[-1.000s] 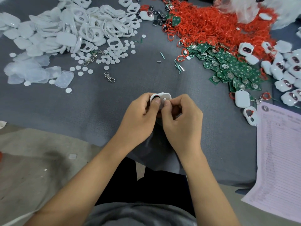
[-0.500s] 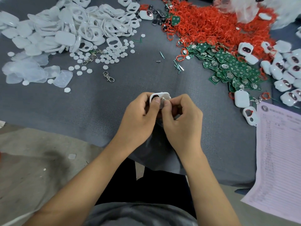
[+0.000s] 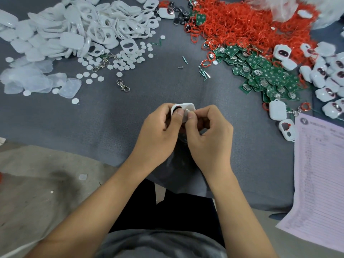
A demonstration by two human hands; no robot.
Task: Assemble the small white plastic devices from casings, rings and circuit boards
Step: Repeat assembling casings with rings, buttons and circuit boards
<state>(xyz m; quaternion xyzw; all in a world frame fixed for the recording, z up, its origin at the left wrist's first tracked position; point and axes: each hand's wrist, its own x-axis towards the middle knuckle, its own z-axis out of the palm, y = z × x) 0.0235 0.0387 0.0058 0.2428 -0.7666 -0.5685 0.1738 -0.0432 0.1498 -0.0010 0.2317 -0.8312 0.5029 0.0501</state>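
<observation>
Head view showed the person's forearms reaching forward from a seated position, both hands meeting above the near part of the grey surface (image 3: pixel 130 118). The left hand (image 3: pixel 158 131) gripped a small white casing (image 3: pixel 183 106) with curled fingers, its thumb lying across the dark opening of the part. The right hand (image 3: pixel 208 133) pinched the same casing from the opposite side, thumb tip touching the front face beside the left thumb. What lay inside the casing was mostly hidden by the thumbs; only a dark patch with a trace of red showed.

By appearance the casing was light, rigid, thin-walled plastic with a smooth finish, so it would likely slip under loose contact and flex or crack under hard squeezing. Holding it by the outer edges, as both hands did, appeared the sound method, leaving the openings free.

Farther off, green circuit boards (image 3: pixel 268 75) lay heaped to the right, with finished white units (image 3: pixel 327 79) beyond them and a printed sheet (image 3: pixel 320 174) at the edge. Red rings (image 3: pixel 242 23) were piled at the far right, empty white casings (image 3: pixel 78 30) and small white discs (image 3: pixel 119 62) at the far left.
</observation>
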